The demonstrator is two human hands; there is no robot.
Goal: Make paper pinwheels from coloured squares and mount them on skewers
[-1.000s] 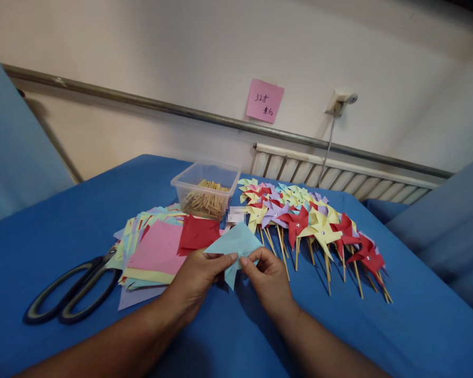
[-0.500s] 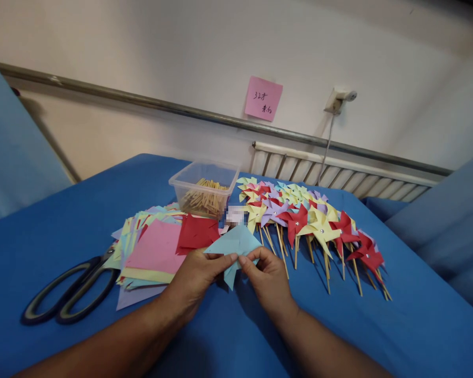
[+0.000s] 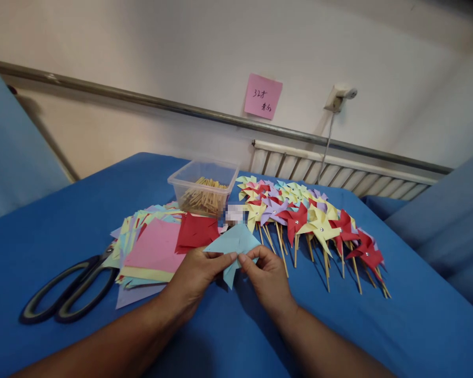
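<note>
A light blue paper sheet (image 3: 232,242), cut and partly folded toward a pinwheel shape, is held up over the table between both hands. My left hand (image 3: 202,271) pinches its near part from the left, thumb on top. From the right, my right hand (image 3: 268,275) pinches it, and the two thumb tips nearly meet at the middle. One pointed flap hangs down between the thumbs. The fingers beneath the paper are partly hidden. Left of my left hand lies a stack of coloured paper squares (image 3: 153,247), with red squares (image 3: 197,232) on top at its right side.
Large dark-handled scissors (image 3: 74,289) lie at the left, blades under the papers. A clear plastic box (image 3: 177,185) of short wooden sticks (image 3: 205,195) stands behind. Finished pinwheels (image 3: 321,228) on sticks cover the right side. A blue cloth (image 3: 378,341) covers the table.
</note>
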